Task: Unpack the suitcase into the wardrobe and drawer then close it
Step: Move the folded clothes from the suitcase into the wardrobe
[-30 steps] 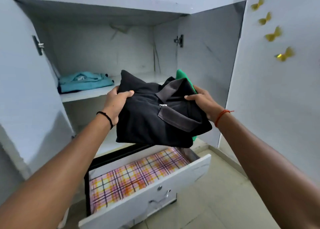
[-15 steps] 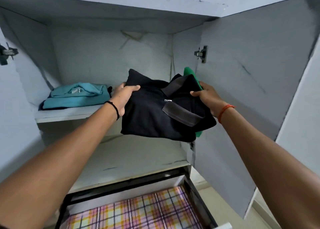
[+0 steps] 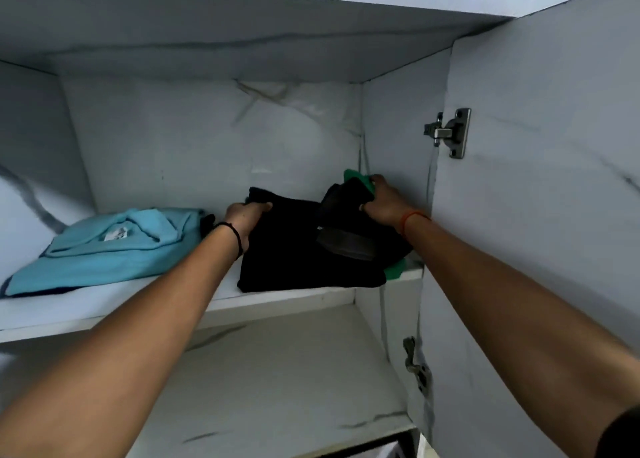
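I see soft, even daylight with dim shadow under the top panel (image 3: 242,42). Glare streaks its glossy edge (upper right). Wide-angle distortion bends the edges.

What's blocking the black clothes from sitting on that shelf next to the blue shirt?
Nothing visible. The black clothes already rest on the shelf, beside the blue shirt, with both hands gripping them.

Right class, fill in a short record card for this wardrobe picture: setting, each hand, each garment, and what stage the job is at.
Setting: open wardrobe, upper shelf
Left hand: grips left edge of black garment
Right hand: grips the black garment's right side, by the collar
Green garment: under the black one, edges showing
Blue garment: folded, left on the same shelf
Stage: black and green stack resting on the shelf, not yet released
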